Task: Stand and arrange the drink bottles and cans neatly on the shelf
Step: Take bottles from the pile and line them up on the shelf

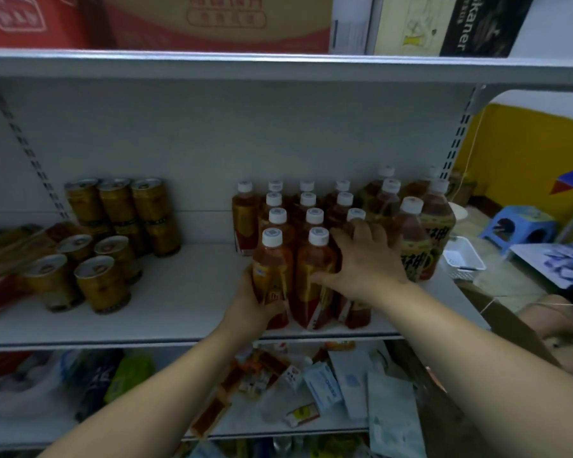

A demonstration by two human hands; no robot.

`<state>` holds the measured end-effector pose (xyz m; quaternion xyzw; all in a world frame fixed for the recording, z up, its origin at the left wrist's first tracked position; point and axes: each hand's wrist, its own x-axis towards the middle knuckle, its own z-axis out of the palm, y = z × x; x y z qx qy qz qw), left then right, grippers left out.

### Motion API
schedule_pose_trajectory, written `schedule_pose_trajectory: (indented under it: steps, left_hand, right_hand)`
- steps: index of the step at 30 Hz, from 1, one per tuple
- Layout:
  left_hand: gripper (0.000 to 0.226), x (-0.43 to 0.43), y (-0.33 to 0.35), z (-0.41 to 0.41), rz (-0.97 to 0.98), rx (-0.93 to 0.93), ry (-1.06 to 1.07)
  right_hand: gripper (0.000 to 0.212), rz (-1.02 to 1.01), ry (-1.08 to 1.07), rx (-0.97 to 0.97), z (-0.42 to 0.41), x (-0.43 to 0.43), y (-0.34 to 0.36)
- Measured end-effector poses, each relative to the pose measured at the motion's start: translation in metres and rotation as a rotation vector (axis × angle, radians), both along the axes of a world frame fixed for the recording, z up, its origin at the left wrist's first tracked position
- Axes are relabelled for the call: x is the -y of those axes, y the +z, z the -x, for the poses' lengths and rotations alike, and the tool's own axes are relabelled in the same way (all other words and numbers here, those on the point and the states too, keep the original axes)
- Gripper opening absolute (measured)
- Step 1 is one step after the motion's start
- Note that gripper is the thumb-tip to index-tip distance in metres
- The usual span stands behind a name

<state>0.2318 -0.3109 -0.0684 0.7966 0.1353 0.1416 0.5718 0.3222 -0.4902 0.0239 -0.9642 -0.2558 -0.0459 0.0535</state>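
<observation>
We're gripping the upright front-left bottle [272, 269] of the bottle block [311, 223] with our left hand [255, 299], right hand [368, 262] spread loose over the block's front-right corner, cans [103, 279] way off left.

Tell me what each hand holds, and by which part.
Left hand grips the front-left white-capped amber plastic drink bottle around its lower body. Right hand holds nothing; its spread fingers press neighbouring bottles.

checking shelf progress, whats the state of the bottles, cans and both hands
front-left tea bottle: upright, capped, gripped low
tea bottle rows: upright, capped
larger bottles: upright, capped
back cans: upright, apparently stacked two high
front cans: upright, loosely grouped
left hand: grips front-left tea bottle
right hand: fingers spread, resting on tea bottle rows
</observation>
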Motion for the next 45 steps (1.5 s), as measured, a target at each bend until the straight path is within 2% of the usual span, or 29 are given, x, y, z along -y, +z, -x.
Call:
schedule_pose_trajectory:
  steps: [4,9,12,16,19,24,28,32,36,39,45]
  left_hand:
    - [0.084,-0.004,0.002,-0.001,-0.002,-0.016,-0.065]
    - [0.082,-0.006,0.000,0.001,0.013,-0.034,-0.107]
    - [0.093,-0.005,0.002,0.001,-0.029,-0.049,-0.114]
    - [0.092,-0.003,0.004,-0.001,-0.043,-0.066,-0.123]
    - [0.102,-0.006,-0.001,0.000,-0.012,-0.090,-0.094]
    - [0.099,-0.002,-0.002,-0.001,-0.054,-0.084,-0.068]
    - [0.093,0.002,-0.003,0.001,-0.056,-0.067,-0.027]
    - [0.092,0.003,0.000,0.000,-0.084,-0.073,-0.018]
    - [0.092,0.000,-0.002,-0.001,-0.095,-0.089,-0.014]
    - [0.089,0.002,-0.004,-0.001,-0.076,-0.100,-0.004]
    - [0.091,0.007,-0.008,-0.007,-0.082,-0.108,-0.013]
  right_hand:
    - [0.088,-0.046,0.004,0.065,0.002,0.005,-0.008]
    - [0.099,0.004,0.049,0.163,-0.001,0.015,-0.007]
    - [0.099,0.019,0.085,0.131,-0.004,0.016,-0.001]
    - [0.097,-0.041,0.085,0.062,0.001,0.011,0.002]
    - [0.085,-0.117,0.162,0.042,0.003,0.008,0.008]
    - [0.044,-0.212,0.212,-0.022,-0.003,0.003,0.019]
    - [0.035,-0.237,0.164,0.019,-0.005,-0.003,0.018]
    - [0.051,-0.100,0.183,0.006,-0.004,-0.007,0.019]
    - [0.042,-0.101,0.099,0.005,-0.002,-0.010,0.024]
    - [0.045,-0.082,0.076,0.044,-0.002,-0.012,0.023]
    - [0.091,-0.045,0.100,-0.001,-0.013,0.007,0.019]
